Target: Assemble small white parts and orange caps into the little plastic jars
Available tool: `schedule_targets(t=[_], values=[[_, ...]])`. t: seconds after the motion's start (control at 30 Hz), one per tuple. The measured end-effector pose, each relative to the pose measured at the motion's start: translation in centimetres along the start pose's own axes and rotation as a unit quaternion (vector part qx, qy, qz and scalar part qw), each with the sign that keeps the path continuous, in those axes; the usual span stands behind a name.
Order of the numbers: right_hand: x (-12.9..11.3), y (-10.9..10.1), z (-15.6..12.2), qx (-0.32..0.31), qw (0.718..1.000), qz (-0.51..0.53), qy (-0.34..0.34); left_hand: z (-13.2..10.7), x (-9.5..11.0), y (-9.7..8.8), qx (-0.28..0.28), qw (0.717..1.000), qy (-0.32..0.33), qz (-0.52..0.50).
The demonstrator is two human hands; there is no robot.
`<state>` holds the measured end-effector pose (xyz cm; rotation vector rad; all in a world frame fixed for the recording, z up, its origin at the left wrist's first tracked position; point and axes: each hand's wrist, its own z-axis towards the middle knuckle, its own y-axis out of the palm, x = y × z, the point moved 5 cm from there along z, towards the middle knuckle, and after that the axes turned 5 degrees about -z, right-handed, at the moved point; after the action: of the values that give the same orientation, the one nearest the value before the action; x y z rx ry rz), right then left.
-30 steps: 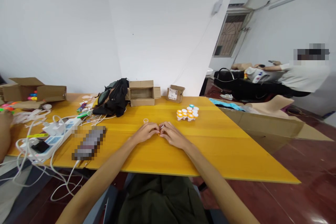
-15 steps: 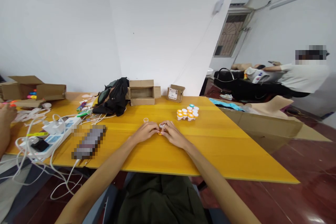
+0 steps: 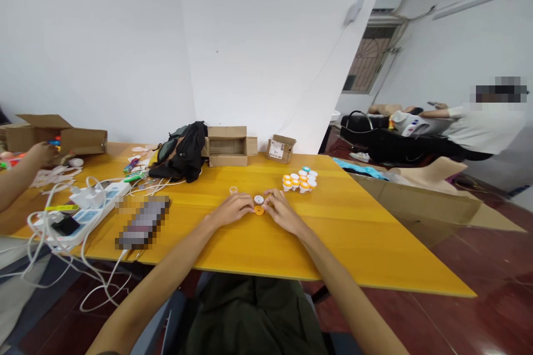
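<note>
The left hand (image 3: 233,209) and the right hand (image 3: 283,212) rest on the yellow counter (image 3: 375,244), drawn close together. Their fingertips meet a small orange lid (image 3: 259,211) from either side, and each grip is narrow, though I cannot tell whether either one actually pinches the lid. Just beyond the two grips, right behind the lid, stands a white cap (image 3: 259,199); a clear ring (image 3: 233,189) lies a little past the left grip, and a cluster of orange-and-white pots (image 3: 300,180) sits farther off beyond the right grip.
</note>
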<state>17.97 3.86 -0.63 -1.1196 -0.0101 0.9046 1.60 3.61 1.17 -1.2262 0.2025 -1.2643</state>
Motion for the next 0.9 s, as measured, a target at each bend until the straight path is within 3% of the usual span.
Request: schedule_targets(t=[0.43,0.7,0.9], values=[[-0.3,-1.1,-0.2,0.017,0.997,-0.066,-0.029,-0.1,-0.3,-0.2,-0.004,0.999,-0.048,-0.007],[-2.5,-1.0,-0.2,0.001,0.996,-0.06,-0.069,-0.2,-0.7,-1.4,0.046,0.996,-0.076,-0.031],[-2.4,-0.2,-0.3,-0.004,0.993,-0.096,-0.063,-0.2,-0.8,-2.6,0.087,0.99,-0.108,-0.026]])
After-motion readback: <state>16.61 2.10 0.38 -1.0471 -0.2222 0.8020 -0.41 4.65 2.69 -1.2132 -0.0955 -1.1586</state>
